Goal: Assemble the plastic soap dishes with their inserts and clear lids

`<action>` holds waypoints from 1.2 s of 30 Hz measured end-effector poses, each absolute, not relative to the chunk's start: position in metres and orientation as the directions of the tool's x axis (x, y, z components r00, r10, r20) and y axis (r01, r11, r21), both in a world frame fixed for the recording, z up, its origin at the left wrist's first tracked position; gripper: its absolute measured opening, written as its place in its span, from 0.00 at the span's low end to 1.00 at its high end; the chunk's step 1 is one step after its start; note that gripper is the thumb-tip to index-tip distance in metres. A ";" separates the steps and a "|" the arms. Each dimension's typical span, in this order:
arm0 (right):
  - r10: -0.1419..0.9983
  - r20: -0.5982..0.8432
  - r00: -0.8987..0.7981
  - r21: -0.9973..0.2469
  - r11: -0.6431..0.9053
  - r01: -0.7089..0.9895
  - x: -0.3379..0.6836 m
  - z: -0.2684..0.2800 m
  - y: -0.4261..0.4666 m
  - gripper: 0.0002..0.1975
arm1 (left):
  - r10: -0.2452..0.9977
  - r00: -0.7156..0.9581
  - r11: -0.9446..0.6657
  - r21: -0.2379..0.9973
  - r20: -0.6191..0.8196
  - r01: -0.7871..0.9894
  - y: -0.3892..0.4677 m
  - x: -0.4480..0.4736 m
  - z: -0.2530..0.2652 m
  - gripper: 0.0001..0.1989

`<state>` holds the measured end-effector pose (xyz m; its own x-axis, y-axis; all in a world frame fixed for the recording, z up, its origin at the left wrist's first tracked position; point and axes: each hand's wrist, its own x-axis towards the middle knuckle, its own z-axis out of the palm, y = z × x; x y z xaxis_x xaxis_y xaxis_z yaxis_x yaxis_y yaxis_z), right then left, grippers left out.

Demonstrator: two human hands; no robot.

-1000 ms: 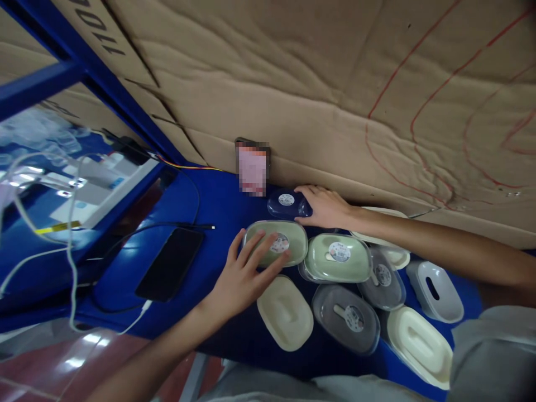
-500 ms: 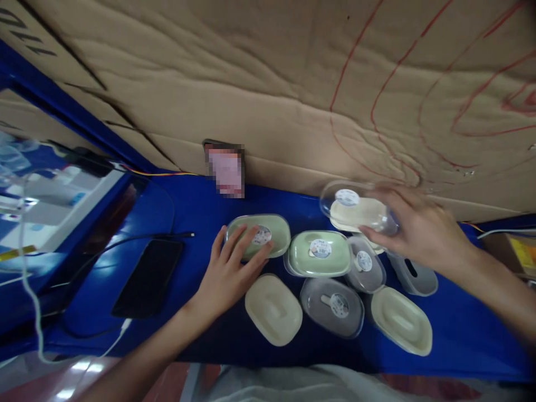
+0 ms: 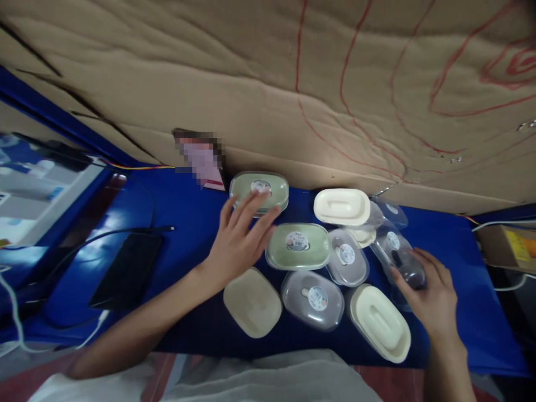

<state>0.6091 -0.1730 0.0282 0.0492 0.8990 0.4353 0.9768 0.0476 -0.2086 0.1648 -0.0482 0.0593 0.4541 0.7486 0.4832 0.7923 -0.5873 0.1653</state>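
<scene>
Using the middle green box [image 3: 298, 245] as landmark. My left hand [image 3: 238, 243] is lying over the near side of the back green box [image 3: 260, 182], behind and left of the landmark, fingers spread, gripping nothing; can't tell if the fingertips are pressing or just hovering, but if touching, probably steadying. My right hand [image 3: 438, 293] is pinching a clear lid [image 3: 387, 251], well right of the landmark, thumb on the side toward it, fingers on the side away, likely because slick plastic is needing hold from both sides. Can't tell what is lying under it. Two grey boxes [image 3: 347, 265] are sitting just beside the landmark, one right, one in front, probably packing tight to save room. One cream box [image 3: 342, 206] is lying behind-right, a beige box [image 3: 252, 304] front-left. Well left, a black phone [image 3: 125, 273] is lying flat, white cable [image 3: 103, 318] at its end, probably charging. Behind-left, a blurred screen [image 3: 205, 162] is leaning on the cardboard [image 3: 251, 84], likely for easy viewing.
</scene>
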 end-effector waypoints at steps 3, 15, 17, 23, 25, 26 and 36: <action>0.905 0.424 0.038 -0.204 0.055 0.977 0.608 0.023 -0.162 0.27 | 0.619 0.658 -0.759 0.114 0.429 0.641 -0.072 0.176 0.068 0.29; 0.885 0.379 -0.271 -0.192 0.362 0.912 0.582 0.040 -0.168 0.27 | 0.653 0.717 -0.749 0.063 0.245 0.660 -0.086 0.153 0.046 0.28; 0.866 0.328 -0.377 -0.197 0.453 0.870 0.564 0.042 -0.177 0.31 | 0.691 0.683 -0.715 0.082 0.236 0.694 -0.090 0.133 0.046 0.29; 0.768 0.110 -0.631 -0.162 0.641 0.751 0.488 0.037 -0.211 0.34 | 0.792 0.557 -0.591 0.086 0.249 0.802 -0.099 0.062 0.044 0.31; 0.768 0.082 -0.636 -0.152 0.640 0.753 0.464 0.036 -0.212 0.32 | 0.808 0.520 -0.554 0.056 0.277 0.831 -0.097 0.045 0.045 0.31; 0.772 0.075 -0.631 -0.147 0.634 0.759 0.454 0.035 -0.209 0.31 | 0.812 0.504 -0.539 0.044 0.295 0.841 -0.095 0.040 0.047 0.31; 0.828 0.002 -0.561 -0.186 0.551 0.813 0.416 0.031 -0.152 0.34 | 0.564 0.762 -0.824 0.285 0.317 0.490 -0.142 0.084 0.054 0.28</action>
<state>0.4159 -0.1521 0.0312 -0.5605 0.8281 0.0025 0.8134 0.5511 -0.1859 0.0839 -0.1422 0.0544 0.7624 0.5639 0.3174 0.4905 -0.8235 0.2851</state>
